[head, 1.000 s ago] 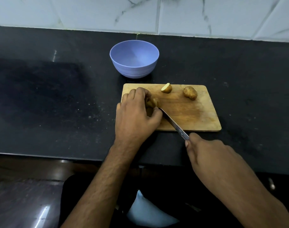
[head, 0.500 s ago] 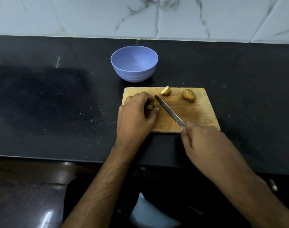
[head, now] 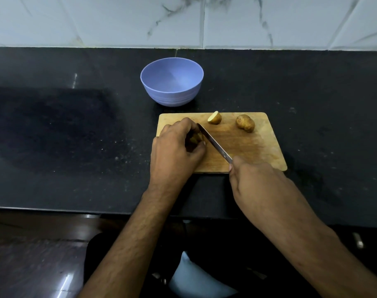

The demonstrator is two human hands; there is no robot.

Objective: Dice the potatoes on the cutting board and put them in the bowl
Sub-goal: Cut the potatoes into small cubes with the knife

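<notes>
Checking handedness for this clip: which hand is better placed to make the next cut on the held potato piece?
Right. The right hand already grips the knife, its blade beside the potato piece; the left hand pins that piece to the cutting board.

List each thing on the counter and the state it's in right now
Bowl: upright, empty.
Cutting board: flat on the counter.
Whole potato: uncut, on the board.
Half potato: cut, lying loose.
Held potato piece: gripped by left hand.
Knife: held by right hand, blade against the held piece.
</notes>
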